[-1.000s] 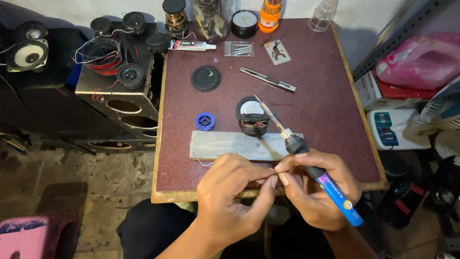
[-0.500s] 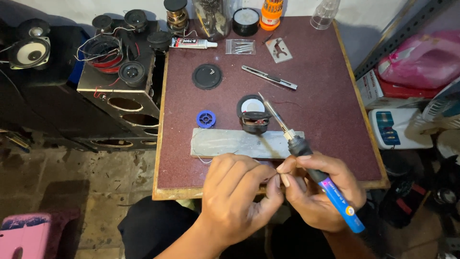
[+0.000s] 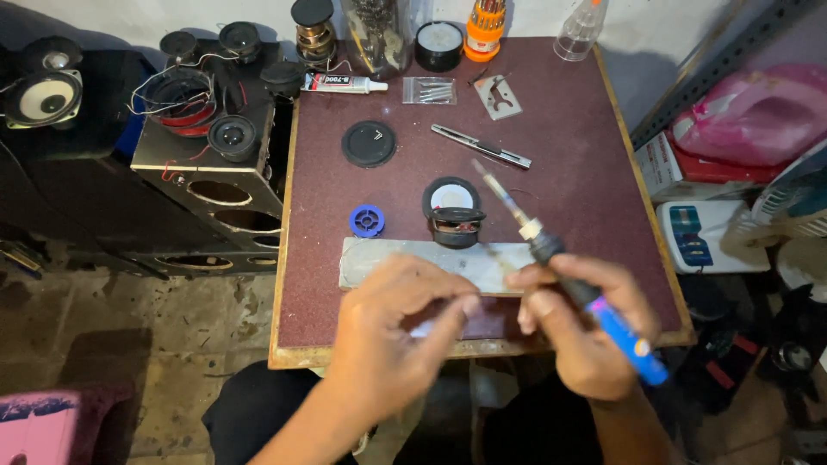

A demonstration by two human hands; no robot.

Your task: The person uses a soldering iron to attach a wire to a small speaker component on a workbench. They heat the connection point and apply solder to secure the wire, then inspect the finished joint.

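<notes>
My right hand [image 3: 590, 331] grips a soldering iron [image 3: 551, 250] with a blue and black handle, its metal tip pointing up and left over the table. My left hand [image 3: 392, 331] hovers close beside it above the table's front edge, fingers curled with thumb and forefinger pinched; whether it holds anything is too small to tell. Just beyond both hands lies a grey metal slab [image 3: 431, 261]. A small round speaker driver [image 3: 454, 211] sits behind the slab, with a blue solder spool [image 3: 367, 220] to its left.
The maroon table [image 3: 560, 112] also carries a black round disc [image 3: 369, 143], a utility knife [image 3: 481, 146], a glue tube [image 3: 345, 83], a small bag of parts [image 3: 429, 89], jars and a screwdriver set [image 3: 484, 24] at the back. Speaker cabinets [image 3: 207, 172] stand left, boxes right.
Both hands have lifted slightly and moved apart a little; the soldering iron's tip has swung up and away from the slab.
</notes>
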